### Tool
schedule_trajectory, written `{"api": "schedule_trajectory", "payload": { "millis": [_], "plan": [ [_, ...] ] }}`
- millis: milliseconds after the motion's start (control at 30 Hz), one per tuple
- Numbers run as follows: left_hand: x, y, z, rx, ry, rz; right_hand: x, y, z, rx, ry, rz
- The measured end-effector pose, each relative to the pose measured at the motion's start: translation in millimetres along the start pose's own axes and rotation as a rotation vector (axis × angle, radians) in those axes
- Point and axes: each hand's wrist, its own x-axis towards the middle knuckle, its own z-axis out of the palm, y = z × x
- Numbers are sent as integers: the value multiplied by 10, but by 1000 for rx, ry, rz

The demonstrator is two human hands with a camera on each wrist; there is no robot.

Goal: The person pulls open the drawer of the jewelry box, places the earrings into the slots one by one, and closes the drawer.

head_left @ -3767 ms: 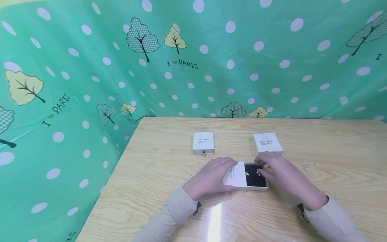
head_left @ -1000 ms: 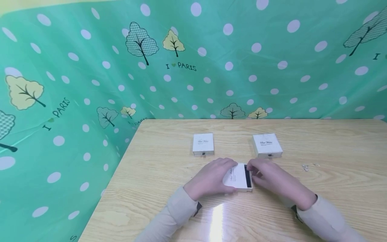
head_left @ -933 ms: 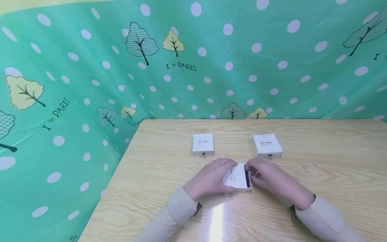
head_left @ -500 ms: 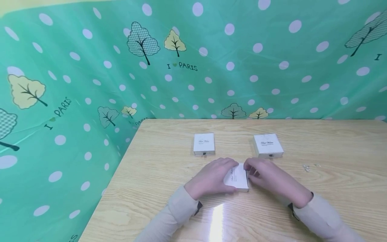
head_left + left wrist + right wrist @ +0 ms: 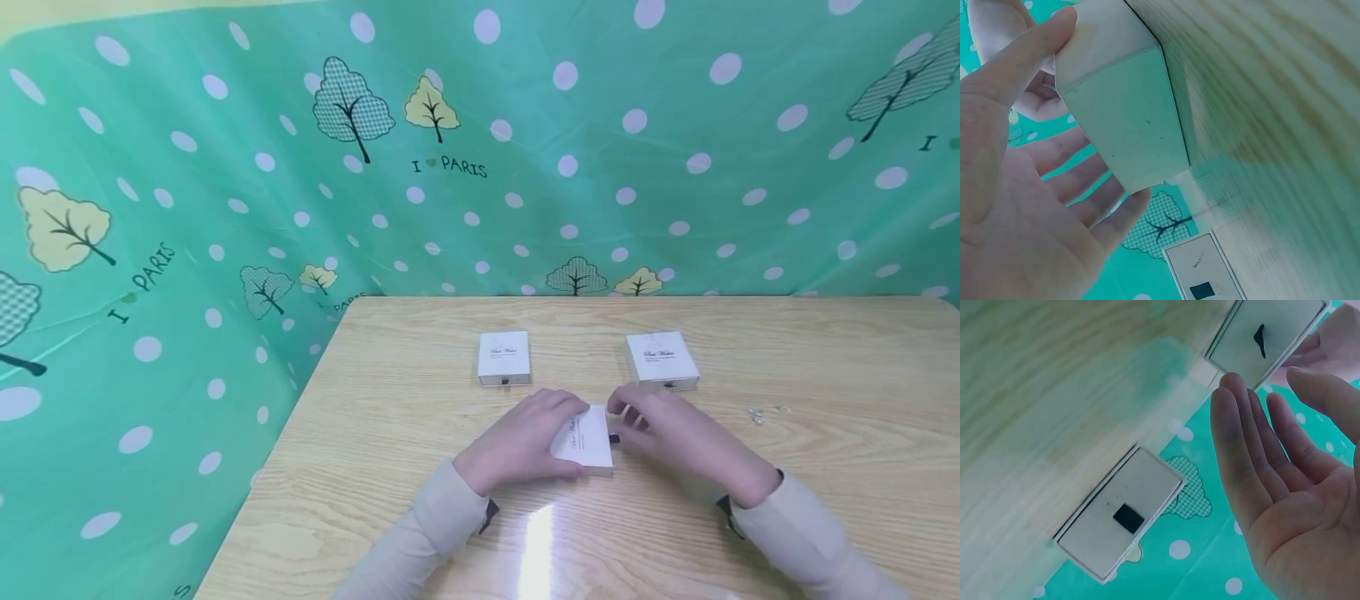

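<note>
A white lettered drawer-style box [image 5: 588, 442] lies flat on the table in the head view, its drawer fully inside the sleeve. My left hand [image 5: 521, 442] grips it from the left, with the thumb on the near side and the fingers on the far side. In the left wrist view the box [image 5: 1125, 119] sits between thumb and fingers. A black pull tab [image 5: 614, 438] sticks out of its right end, also seen as a ribbon tab [image 5: 1260, 340] in the right wrist view. Close by, my right hand [image 5: 678, 433] has loosely bent fingers and holds nothing; whether they touch the box is unclear.
Two similar white boxes stand farther back, one at left [image 5: 504, 358] and one at right [image 5: 662, 360]. Small shiny pieces [image 5: 756, 415] lie on the wooden table [image 5: 825, 358] at right. A green dotted curtain [image 5: 480, 167] hangs behind and to the left.
The drawer, earlier out with small jewellery on its black lining, has slid left into the sleeve, pushed by my right hand. That hand's fingers have now loosened at the end, exposing the tab.
</note>
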Motion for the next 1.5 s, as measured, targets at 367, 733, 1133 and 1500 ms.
{"api": "schedule_trajectory", "payload": {
  "millis": [367, 733, 1133, 1500],
  "plan": [
    [-128, 9, -46, 42, 29, -16, -4, 50, 31, -1, 23, -50],
    [-136, -24, -42, 29, 24, -36, 21, 42, 83, 7, 10, -77],
    [-101, -44, -20, -26, 81, -30, 17, 28, 121, 54, 10, -59],
    [66, -93, -37, -4, 162, -55, 124, 10, 144, 89, 93, 74]
  ]
}}
